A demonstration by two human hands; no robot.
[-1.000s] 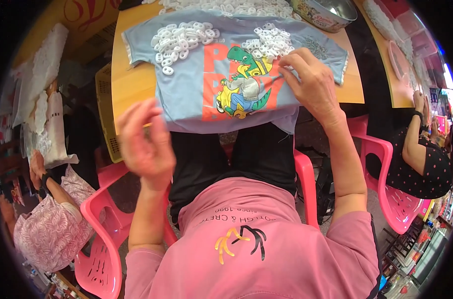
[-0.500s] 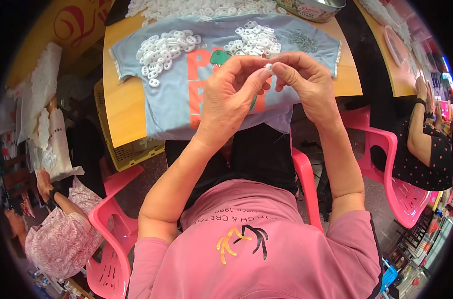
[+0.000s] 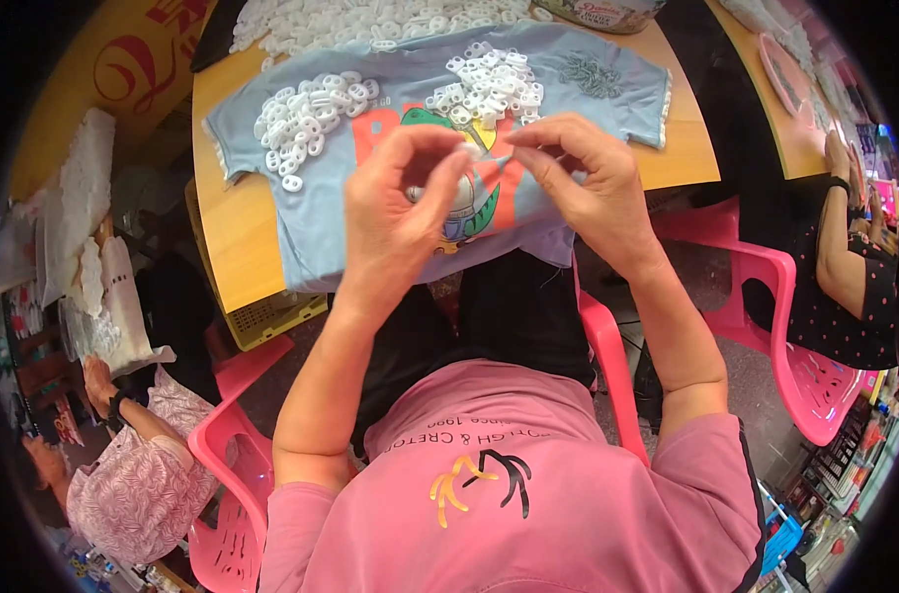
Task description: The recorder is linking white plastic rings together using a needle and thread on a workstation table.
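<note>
My left hand [image 3: 395,208] is raised over a light blue T-shirt [image 3: 321,212] spread on the table, its thumb and index finger pinched on a small white plastic piece [image 3: 472,150]. A short distance to its right, my right hand [image 3: 588,178] has thumb and index tip pressed together; what they hold, if anything, is too small to make out. Beyond the hands lie a pile of white oval two-holed pieces [image 3: 311,114], a pile of white plastic pieces [image 3: 491,84] and a small heap of thin dark grey-green bits [image 3: 590,75].
A big heap of white pieces [image 3: 370,22] covers the wooden table's [image 3: 237,237] far side, beside a round tin [image 3: 607,12]. Pink chairs [image 3: 780,346] stand at both sides. Another person's arm [image 3: 840,227] is at the right, another person [image 3: 143,474] at the left.
My hands have drawn apart from where they met at the fingertips. The left one has moved leftward and nearer to me with the white piece. The whole view has shifted slightly.
</note>
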